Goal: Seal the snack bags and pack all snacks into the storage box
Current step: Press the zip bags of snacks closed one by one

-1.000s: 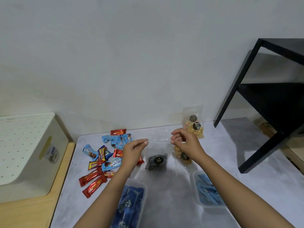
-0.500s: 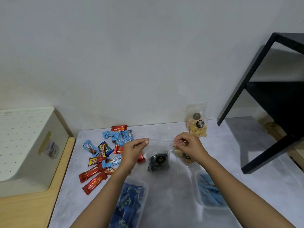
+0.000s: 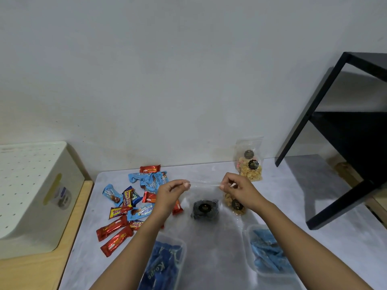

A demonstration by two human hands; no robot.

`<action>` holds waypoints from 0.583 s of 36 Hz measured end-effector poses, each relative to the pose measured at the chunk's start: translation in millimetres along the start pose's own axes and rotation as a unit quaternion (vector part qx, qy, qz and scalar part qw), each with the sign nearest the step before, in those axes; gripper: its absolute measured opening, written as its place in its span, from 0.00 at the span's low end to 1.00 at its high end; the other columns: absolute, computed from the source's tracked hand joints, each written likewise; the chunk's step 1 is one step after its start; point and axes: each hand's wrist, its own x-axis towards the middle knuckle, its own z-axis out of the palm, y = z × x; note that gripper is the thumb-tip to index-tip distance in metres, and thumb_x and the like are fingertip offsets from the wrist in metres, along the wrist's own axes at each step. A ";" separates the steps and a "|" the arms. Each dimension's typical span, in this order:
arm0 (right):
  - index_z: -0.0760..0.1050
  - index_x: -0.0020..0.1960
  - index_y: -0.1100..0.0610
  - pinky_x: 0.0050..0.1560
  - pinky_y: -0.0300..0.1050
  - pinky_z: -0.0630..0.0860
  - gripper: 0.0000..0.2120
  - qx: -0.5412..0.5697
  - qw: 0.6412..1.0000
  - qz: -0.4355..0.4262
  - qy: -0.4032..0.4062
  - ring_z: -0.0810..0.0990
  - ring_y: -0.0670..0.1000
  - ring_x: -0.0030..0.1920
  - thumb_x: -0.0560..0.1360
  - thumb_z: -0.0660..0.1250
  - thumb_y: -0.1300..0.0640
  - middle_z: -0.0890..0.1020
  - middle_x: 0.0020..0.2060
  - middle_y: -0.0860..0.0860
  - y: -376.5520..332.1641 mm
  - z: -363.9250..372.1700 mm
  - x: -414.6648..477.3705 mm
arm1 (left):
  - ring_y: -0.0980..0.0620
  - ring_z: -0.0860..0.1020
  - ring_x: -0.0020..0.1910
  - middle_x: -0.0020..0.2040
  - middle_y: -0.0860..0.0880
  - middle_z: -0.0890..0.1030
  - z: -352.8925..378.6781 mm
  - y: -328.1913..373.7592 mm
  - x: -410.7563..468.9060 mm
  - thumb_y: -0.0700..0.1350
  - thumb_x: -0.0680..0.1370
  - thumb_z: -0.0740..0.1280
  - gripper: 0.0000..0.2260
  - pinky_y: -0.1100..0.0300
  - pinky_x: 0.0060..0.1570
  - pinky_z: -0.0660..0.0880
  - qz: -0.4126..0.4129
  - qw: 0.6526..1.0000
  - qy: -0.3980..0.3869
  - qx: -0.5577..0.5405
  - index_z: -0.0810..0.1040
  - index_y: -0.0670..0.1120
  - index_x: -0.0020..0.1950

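A clear zip bag of dark cookies (image 3: 205, 208) hangs upright between my hands above the grey table. My left hand (image 3: 170, 194) pinches the left end of its top strip and my right hand (image 3: 237, 190) pinches the right end. Behind my right hand lies a bag of pale crackers (image 3: 234, 205), partly hidden. Another clear bag of crackers (image 3: 250, 162) stands against the wall. Loose red and blue wrapped snacks (image 3: 134, 201) lie scattered at the left. Two clear plastic tubs hold blue packets, one near my left arm (image 3: 167, 262) and one near my right arm (image 3: 266, 254).
A white perforated storage box (image 3: 31, 195) sits on a wooden surface (image 3: 41, 266) left of the table. A black metal shelf frame (image 3: 345, 139) stands on the table's right side. The wall runs close behind the table.
My hands keep their pinch on the bag's top strip. The hands and bag barely shifted; the view drifted a little.
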 end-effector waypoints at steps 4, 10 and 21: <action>0.73 0.35 0.52 0.40 0.41 0.71 0.12 0.012 1.000 0.009 0.011 0.72 0.44 0.35 0.74 0.68 0.63 0.75 0.33 0.45 0.6 0.2 1.5 | 0.63 0.81 0.38 0.41 0.48 0.82 4.8 0.3 1.8 0.34 0.74 0.67 0.05 0.71 0.43 0.77 0.007 1.000 -0.006 0.007 0.80 0.42 0.44; 0.78 0.38 0.52 0.39 0.35 0.70 0.07 0.023 1.000 0.005 0.018 0.72 0.41 0.33 0.73 0.69 0.61 0.75 0.31 0.45 2.5 3.2 -0.5 | 0.58 0.79 0.39 0.40 0.48 0.80 10.2 -1.0 3.0 0.34 0.76 0.65 0.03 0.73 0.41 0.75 0.028 0.999 0.019 0.033 0.78 0.39 0.45; 0.77 0.38 0.55 0.37 0.34 0.69 0.07 0.001 1.000 0.012 0.013 0.71 0.41 0.33 0.72 0.65 0.63 0.75 0.29 0.40 -2.9 9.9 1.6 | 0.54 0.75 0.38 0.38 0.47 0.78 18.0 4.5 -1.9 0.33 0.76 0.64 0.05 0.72 0.37 0.73 0.045 0.998 0.022 0.031 0.77 0.40 0.42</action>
